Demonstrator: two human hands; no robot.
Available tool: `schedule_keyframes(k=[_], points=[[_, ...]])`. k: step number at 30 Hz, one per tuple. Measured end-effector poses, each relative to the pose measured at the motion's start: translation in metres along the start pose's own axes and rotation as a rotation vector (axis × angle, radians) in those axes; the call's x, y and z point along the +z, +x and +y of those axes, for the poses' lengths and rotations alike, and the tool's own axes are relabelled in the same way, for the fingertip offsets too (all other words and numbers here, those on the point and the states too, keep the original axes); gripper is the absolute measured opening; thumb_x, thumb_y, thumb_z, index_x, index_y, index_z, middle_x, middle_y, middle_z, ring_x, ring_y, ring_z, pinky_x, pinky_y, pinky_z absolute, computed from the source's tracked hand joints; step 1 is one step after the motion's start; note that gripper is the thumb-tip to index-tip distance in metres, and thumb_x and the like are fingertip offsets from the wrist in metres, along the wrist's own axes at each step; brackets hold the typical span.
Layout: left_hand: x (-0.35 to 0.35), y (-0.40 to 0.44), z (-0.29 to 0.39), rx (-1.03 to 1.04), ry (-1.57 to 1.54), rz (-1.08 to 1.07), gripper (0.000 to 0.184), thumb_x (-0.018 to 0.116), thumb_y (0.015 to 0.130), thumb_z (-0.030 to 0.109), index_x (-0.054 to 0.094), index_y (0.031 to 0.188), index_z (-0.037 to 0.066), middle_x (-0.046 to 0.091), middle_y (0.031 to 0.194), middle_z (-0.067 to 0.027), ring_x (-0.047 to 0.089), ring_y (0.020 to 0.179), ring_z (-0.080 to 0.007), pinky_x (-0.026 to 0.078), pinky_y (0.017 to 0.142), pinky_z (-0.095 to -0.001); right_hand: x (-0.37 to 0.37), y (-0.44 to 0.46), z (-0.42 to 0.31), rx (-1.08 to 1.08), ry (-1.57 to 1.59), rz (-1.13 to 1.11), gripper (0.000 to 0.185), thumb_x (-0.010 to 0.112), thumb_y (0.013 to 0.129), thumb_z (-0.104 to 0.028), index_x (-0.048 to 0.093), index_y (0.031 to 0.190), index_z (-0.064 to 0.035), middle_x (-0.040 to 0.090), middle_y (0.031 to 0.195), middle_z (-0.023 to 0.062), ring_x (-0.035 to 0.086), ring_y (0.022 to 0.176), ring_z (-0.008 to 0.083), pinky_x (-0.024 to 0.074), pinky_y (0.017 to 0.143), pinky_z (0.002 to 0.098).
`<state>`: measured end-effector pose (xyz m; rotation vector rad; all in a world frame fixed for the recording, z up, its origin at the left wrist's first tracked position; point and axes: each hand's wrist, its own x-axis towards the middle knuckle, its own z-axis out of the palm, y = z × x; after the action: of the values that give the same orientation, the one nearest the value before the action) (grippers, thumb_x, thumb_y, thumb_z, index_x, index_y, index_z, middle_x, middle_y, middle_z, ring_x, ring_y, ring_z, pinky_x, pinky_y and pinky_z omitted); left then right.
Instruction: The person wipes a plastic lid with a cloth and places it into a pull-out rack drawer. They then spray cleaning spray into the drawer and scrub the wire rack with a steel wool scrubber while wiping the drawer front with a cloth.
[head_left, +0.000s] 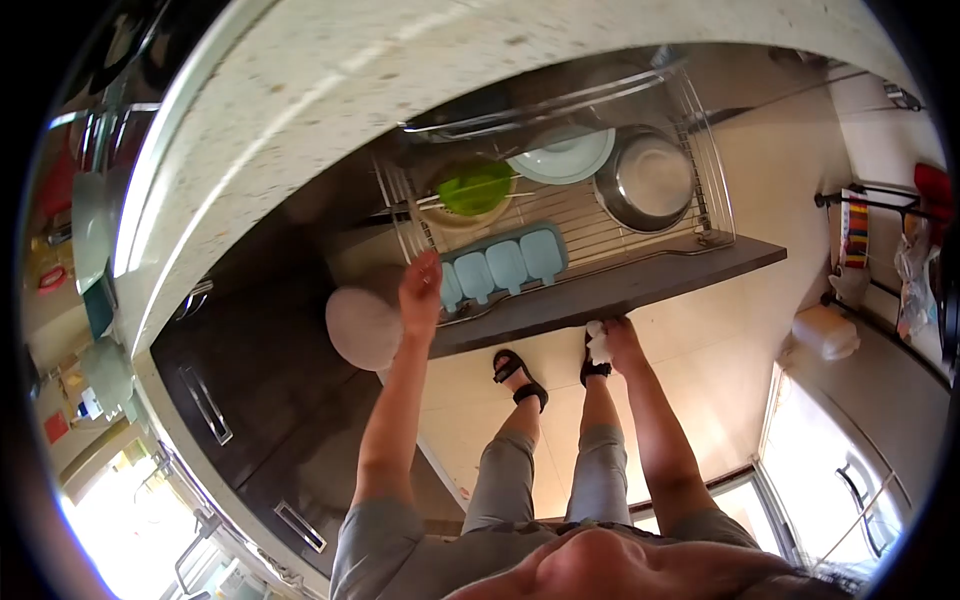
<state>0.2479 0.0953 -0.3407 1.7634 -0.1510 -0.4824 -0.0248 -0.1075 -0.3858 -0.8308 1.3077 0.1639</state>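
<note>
My right hand (624,345) is closed around a crumpled white cloth or tissue (599,343), at the outer side of a dark drawer front (640,298). Over the left end of that drawer is my left hand (421,288), beside a light-blue mould tray (508,262) with several rounded sections. Its fingers are foreshortened, so their grip is unclear. Left of my left wrist there is a round, pale pinkish dish (362,328). The pulled-out wire basket (570,224) also holds a green bowl (475,188), a white plate (565,156) and a steel pot (652,180).
A speckled countertop (330,60) curves above the drawer. Dark cabinet doors with metal handles (206,405) stand at the left. On the right are a black rack (880,200) and a whitish container (826,332). My sandalled feet (520,380) are on the floor below the drawer.
</note>
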Motion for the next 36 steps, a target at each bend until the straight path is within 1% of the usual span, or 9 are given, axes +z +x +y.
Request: schedule_keyframes(k=[4, 8, 10, 12, 21, 24, 32, 34, 36], points=[[-0.019, -0.111, 0.055, 0.009, 0.245, -0.061, 0.018, 0.054, 0.083, 0.002, 0.055, 0.101, 0.003, 0.059, 0.098, -0.0028, 0.053, 0.085, -0.0089, 0.043, 0.071, -0.0217, 0.017, 0.034, -0.025, -0.062, 0.014, -0.007, 0.021, 0.042, 0.083, -0.018, 0.056, 0.084, -0.0025, 0.051, 0.068, 0.0019, 0.043, 0.059, 0.0121, 0.0359, 0.051, 0.0281], [-0.034, -0.222, 0.056, -0.410, 0.027, -0.209, 0.025, 0.051, 0.086, 0.005, 0.049, 0.110, -0.001, 0.058, 0.100, -0.0080, 0.055, 0.092, -0.0142, 0.044, 0.081, -0.0257, 0.044, 0.044, -0.082, -0.153, -0.087, 0.005, 0.023, 0.039, 0.082, -0.016, 0.060, 0.085, -0.0045, 0.058, 0.073, 0.0036, 0.053, 0.063, 0.0154, 0.0431, 0.056, 0.0296], [-0.029, -0.255, 0.078, -0.589, -0.076, -0.198, 0.027, 0.050, 0.087, 0.007, 0.047, 0.112, -0.002, 0.058, 0.101, -0.0098, 0.055, 0.094, -0.0150, 0.045, 0.083, -0.0273, 0.053, 0.089, -0.087, -0.158, -0.021, 0.001, 0.023, 0.041, 0.082, -0.016, 0.060, 0.082, -0.0048, 0.060, 0.071, 0.0042, 0.052, 0.055, 0.0149, 0.0422, 0.050, 0.0306], [-0.031, -0.285, 0.080, -0.611, -0.149, -0.170, 0.026, 0.050, 0.087, 0.008, 0.048, 0.112, -0.001, 0.058, 0.100, -0.0093, 0.056, 0.092, -0.0144, 0.045, 0.082, -0.0257, 0.064, 0.098, -0.112, -0.143, 0.016, -0.077, 0.023, 0.041, 0.082, -0.017, 0.061, 0.081, -0.0046, 0.061, 0.070, 0.0058, 0.053, 0.056, 0.0151, 0.0428, 0.049, 0.0303], [-0.054, -0.305, 0.099, -0.716, -0.256, 0.012, 0.025, 0.049, 0.087, 0.005, 0.048, 0.111, -0.001, 0.059, 0.099, -0.0102, 0.057, 0.092, -0.0156, 0.045, 0.084, -0.0257, 0.103, 0.181, -0.182, -0.165, 0.080, -0.114, 0.024, 0.038, 0.084, -0.021, 0.057, 0.088, -0.0067, 0.062, 0.074, 0.0085, 0.058, 0.064, 0.0191, 0.0433, 0.050, 0.0313], [-0.061, -0.311, 0.096, -0.712, -0.259, 0.060, 0.026, 0.049, 0.086, 0.005, 0.048, 0.112, -0.001, 0.059, 0.098, -0.0102, 0.057, 0.092, -0.0157, 0.045, 0.083, -0.0255, 0.100, 0.180, -0.191, -0.125, 0.087, -0.136, 0.016, 0.046, 0.079, -0.016, 0.059, 0.077, -0.0068, 0.060, 0.069, 0.0073, 0.057, 0.058, 0.0202, 0.0440, 0.046, 0.0340], [-0.069, -0.322, 0.119, -0.674, -0.324, 0.108, 0.027, 0.050, 0.087, 0.008, 0.048, 0.113, -0.001, 0.059, 0.101, -0.0110, 0.056, 0.093, -0.0154, 0.045, 0.082, -0.0257, 0.114, 0.173, -0.210, -0.118, 0.129, -0.092, 0.015, 0.048, 0.082, -0.019, 0.059, 0.081, -0.0088, 0.061, 0.074, 0.0052, 0.056, 0.057, 0.0196, 0.0437, 0.047, 0.0336], [-0.073, -0.331, 0.125, -0.721, -0.301, 0.122, 0.027, 0.049, 0.088, 0.010, 0.048, 0.112, -0.001, 0.059, 0.100, -0.0103, 0.056, 0.093, -0.0149, 0.045, 0.083, -0.0257, 0.114, 0.163, -0.213, -0.113, 0.173, -0.159, 0.012, 0.053, 0.081, -0.021, 0.058, 0.080, -0.0101, 0.058, 0.069, 0.0028, 0.053, 0.056, 0.0179, 0.0418, 0.045, 0.0330], [-0.073, -0.339, 0.127, -0.719, -0.298, 0.144, 0.027, 0.050, 0.088, 0.011, 0.048, 0.112, -0.001, 0.059, 0.101, -0.0095, 0.056, 0.093, -0.0145, 0.045, 0.082, -0.0254, 0.103, 0.163, -0.205, -0.173, 0.242, -0.461, 0.013, 0.057, 0.080, -0.023, 0.058, 0.079, -0.0107, 0.054, 0.065, 0.0000, 0.049, 0.054, 0.0144, 0.0387, 0.044, 0.0309]])
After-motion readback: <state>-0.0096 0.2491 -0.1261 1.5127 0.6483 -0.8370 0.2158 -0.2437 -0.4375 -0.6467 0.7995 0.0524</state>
